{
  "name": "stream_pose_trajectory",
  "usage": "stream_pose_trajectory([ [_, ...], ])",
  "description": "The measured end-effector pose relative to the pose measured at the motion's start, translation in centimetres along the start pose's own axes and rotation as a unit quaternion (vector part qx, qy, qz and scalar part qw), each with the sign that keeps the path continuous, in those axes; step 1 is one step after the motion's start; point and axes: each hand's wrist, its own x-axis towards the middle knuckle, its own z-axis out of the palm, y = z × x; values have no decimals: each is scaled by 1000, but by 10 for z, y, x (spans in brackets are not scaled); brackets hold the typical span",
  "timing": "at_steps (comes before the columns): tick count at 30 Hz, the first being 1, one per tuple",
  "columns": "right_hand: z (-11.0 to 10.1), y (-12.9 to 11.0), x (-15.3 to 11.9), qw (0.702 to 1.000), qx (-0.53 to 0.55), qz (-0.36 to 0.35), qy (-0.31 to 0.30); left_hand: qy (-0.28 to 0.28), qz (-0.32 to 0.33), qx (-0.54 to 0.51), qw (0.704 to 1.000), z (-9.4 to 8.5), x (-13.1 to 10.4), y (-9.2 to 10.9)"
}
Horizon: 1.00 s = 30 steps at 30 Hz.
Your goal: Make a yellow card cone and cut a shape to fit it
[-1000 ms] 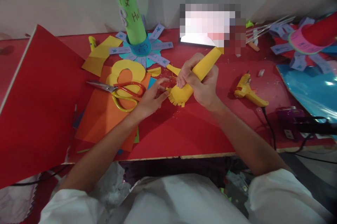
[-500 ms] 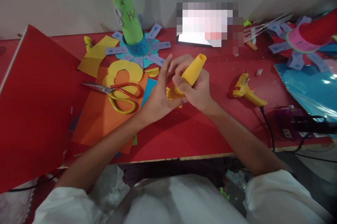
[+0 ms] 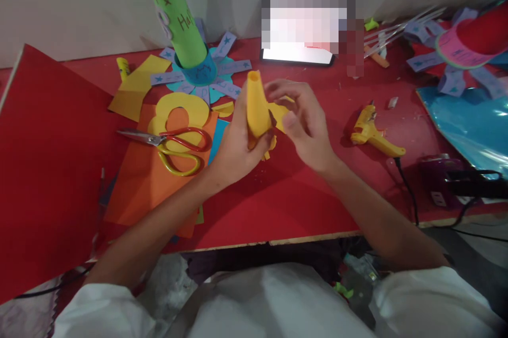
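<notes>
A yellow rolled-paper cone (image 3: pixel 257 108) stands nearly upright in my left hand (image 3: pixel 234 153), whose fingers and thumb are wrapped round its lower part. The narrow, hollow end points up, and small cut tabs stick out around the base. My right hand (image 3: pixel 311 129) is just to the right of the cone, apart from it, with curved, parted fingers and nothing visibly gripped. Behind its fingertips lies a yellow paper piece (image 3: pixel 280 117), partly hidden. Left of my left hand, scissors (image 3: pixel 161 139) with red and yellow handles rest on a yellow paper ring (image 3: pixel 162 108) and orange paper (image 3: pixel 138 184).
A green paper tube (image 3: pixel 178 26) stands on a blue base with lilac strips at the back. To the right lies a yellow glue gun (image 3: pixel 375 131) with its cord, near a purple box (image 3: pixel 434 179). A red board (image 3: pixel 51 169) leans at left. A bright screen (image 3: pixel 297 55) stands behind.
The cone has gone from my right hand to my left and turned more upright. My right hand has let go and moved slightly right. The view has shifted a little.
</notes>
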Motion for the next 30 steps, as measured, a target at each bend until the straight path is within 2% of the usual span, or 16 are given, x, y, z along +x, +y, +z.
stream_pose_trajectory([
  [3, -21, 12, -11, 994, -30, 109, 11, -16, 19, -43, 999, -11, -2, -3],
  [6, -36, 22, -24, 968, -20, 242, -56, -34, 17, -75, 996, -16, -3, -2],
  [9, -40, 20, -33, 942, -22, 321, -95, -22, 21, -78, 997, -14, -2, -2],
  [15, -36, 4, -38, 917, 30, 381, -118, -6, 12, -69, 998, -6, -2, -6],
  [21, -35, 3, -41, 922, 44, 373, -98, 12, 21, -92, 996, -9, 3, -9],
  [27, -32, 0, -44, 903, 90, 405, -107, 42, 46, -112, 992, -11, 4, -26],
  [30, -31, -2, -45, 897, 92, 415, -121, 57, 34, -108, 992, -13, 2, -34],
])
